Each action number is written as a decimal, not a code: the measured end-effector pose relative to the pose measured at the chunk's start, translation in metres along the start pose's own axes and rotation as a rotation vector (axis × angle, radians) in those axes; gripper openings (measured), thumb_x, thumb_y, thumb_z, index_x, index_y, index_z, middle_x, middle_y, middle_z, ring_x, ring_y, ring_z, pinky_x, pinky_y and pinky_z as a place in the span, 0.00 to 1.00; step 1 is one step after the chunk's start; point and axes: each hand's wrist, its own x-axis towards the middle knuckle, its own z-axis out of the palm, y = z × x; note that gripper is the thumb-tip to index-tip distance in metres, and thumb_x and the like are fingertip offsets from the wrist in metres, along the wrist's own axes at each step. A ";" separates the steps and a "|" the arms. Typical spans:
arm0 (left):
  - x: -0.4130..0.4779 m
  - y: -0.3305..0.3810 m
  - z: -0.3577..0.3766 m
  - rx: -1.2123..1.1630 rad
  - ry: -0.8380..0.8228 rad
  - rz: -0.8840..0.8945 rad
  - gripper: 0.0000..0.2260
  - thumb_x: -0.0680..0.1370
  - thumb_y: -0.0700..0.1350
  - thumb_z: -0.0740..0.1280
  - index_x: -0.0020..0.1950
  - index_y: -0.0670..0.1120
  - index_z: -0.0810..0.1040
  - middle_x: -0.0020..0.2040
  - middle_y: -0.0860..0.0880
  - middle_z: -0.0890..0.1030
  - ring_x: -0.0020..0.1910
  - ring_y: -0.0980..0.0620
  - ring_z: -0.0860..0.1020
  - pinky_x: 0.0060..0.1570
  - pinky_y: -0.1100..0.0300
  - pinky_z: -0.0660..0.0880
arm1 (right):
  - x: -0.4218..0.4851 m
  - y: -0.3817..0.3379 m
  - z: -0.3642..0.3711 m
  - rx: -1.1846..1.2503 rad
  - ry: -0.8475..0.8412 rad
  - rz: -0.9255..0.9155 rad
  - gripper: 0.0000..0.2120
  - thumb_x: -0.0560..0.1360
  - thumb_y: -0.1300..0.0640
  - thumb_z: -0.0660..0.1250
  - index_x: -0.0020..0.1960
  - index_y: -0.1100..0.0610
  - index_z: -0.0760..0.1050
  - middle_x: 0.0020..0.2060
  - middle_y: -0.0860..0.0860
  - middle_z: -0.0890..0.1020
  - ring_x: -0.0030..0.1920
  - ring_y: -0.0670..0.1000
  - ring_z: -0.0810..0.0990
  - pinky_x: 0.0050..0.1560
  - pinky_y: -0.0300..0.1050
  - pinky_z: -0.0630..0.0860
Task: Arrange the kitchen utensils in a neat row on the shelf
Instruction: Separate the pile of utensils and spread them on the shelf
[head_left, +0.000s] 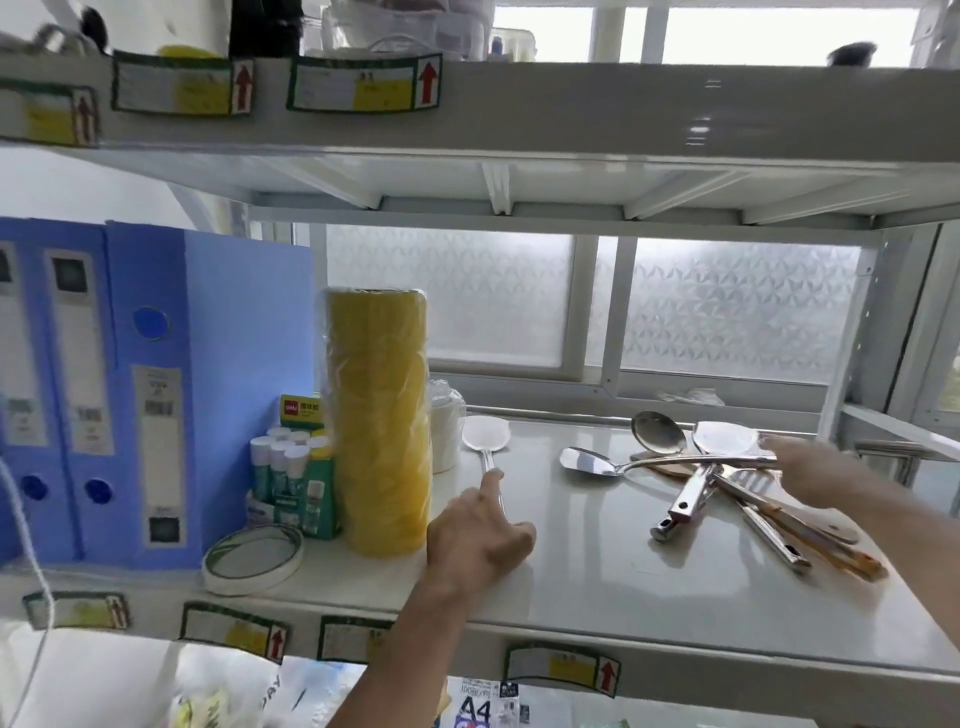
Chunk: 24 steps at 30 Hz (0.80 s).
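On the white shelf (597, 577), a flat steel spatula (485, 434) lies alone near the middle, head pointing to the back. My left hand (478, 538) lies curled over its handle, one finger stretched along it. At the right is a crossed pile of utensils: a serving spoon (589, 461) with a long handle, a ladle (657, 431), a steel turner (727, 439), a slotted turner (753, 480) and a wooden spatula (831, 527). My right hand (815, 475) reaches over the pile with fingers spread, fingertips at the end of the spoon's handle.
Blue binders (104, 389) fill the shelf's left end. Beside them stand a tall yellow tape stack (379, 421), glue sticks (291, 467), a flat tape roll (254, 558) and a white roll (445, 431). The upper shelf (519, 104) hangs low overhead. An upright post (852, 338) bounds the right.
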 end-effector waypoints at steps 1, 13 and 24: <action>0.000 0.000 0.001 0.009 0.004 -0.002 0.34 0.73 0.55 0.61 0.79 0.54 0.60 0.67 0.47 0.76 0.65 0.45 0.74 0.61 0.50 0.73 | 0.000 0.001 0.002 -0.038 0.011 0.011 0.28 0.78 0.61 0.54 0.76 0.45 0.66 0.75 0.48 0.72 0.74 0.56 0.70 0.71 0.55 0.69; 0.005 0.001 0.005 0.073 -0.028 0.001 0.31 0.73 0.53 0.59 0.78 0.51 0.66 0.69 0.44 0.70 0.69 0.44 0.68 0.66 0.50 0.70 | -0.007 0.002 -0.018 -0.269 0.008 -0.230 0.07 0.80 0.48 0.63 0.44 0.45 0.68 0.51 0.45 0.80 0.49 0.48 0.75 0.54 0.47 0.76; 0.004 0.002 0.007 0.037 0.016 -0.067 0.27 0.76 0.50 0.59 0.75 0.47 0.67 0.67 0.43 0.69 0.66 0.43 0.69 0.63 0.50 0.70 | -0.068 -0.093 -0.070 0.042 0.022 -0.284 0.09 0.81 0.52 0.63 0.50 0.57 0.77 0.53 0.59 0.82 0.54 0.60 0.81 0.51 0.47 0.75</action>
